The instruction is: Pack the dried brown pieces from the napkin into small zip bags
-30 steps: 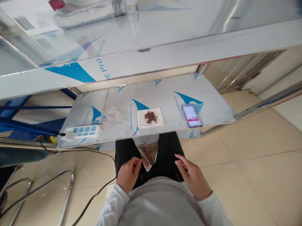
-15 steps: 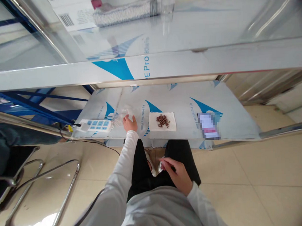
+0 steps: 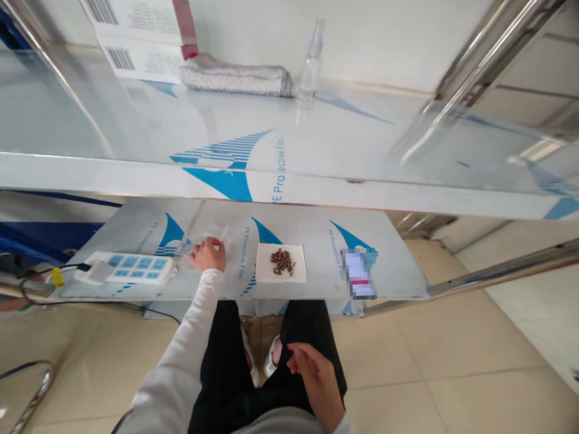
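My left hand (image 3: 208, 254) is at the lower shelf, fingers curled in on a crumpled clear plastic bag (image 3: 181, 246). The bag's outline is hard to make out against the film. To the right of that hand, a small pile of dark brown, screw-like pieces (image 3: 282, 261) lies on a square of white paper (image 3: 298, 273). My right hand (image 3: 314, 377) hovers over my lap, its fingers loosely closed, and no object shows in them. A white power strip (image 3: 161, 268) with blue sockets is just left of my left hand.
A phone (image 3: 359, 275), blurred out, lies right of the paper. On the upper shelf (image 3: 343, 138) above are white boxes (image 3: 141, 57), a grey cloth (image 3: 238, 78) and a clear spray bottle (image 3: 308, 69). A black cable (image 3: 39, 303) runs along the front edge.
My left hand has drawn its spread fingers inward at the plastic bag. My right hand stays over my lap, fingers more curled. The view has tilted up and turned right.
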`<action>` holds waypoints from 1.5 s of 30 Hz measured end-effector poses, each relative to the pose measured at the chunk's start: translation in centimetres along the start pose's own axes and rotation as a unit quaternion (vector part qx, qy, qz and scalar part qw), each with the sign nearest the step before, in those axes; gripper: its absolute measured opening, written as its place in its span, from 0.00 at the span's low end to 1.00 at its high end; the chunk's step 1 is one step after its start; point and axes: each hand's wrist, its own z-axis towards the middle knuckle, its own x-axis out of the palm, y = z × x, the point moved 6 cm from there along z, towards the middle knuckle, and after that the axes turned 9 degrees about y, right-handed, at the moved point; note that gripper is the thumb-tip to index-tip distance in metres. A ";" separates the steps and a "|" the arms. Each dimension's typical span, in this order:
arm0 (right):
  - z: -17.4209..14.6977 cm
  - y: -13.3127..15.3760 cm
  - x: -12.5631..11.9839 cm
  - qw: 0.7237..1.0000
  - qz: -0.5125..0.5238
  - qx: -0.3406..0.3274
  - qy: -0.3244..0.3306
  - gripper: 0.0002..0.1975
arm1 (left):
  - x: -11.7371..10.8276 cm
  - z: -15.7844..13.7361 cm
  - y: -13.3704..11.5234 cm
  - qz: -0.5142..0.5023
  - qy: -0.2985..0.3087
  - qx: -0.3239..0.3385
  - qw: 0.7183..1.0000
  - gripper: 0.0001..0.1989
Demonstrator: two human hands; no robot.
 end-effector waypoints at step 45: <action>9.3 9.0 1.0 0.963 -0.248 -0.108 -0.021 0.08 | -0.9 -15.9 -5.7 -0.046 0.189 0.074 0.978 0.06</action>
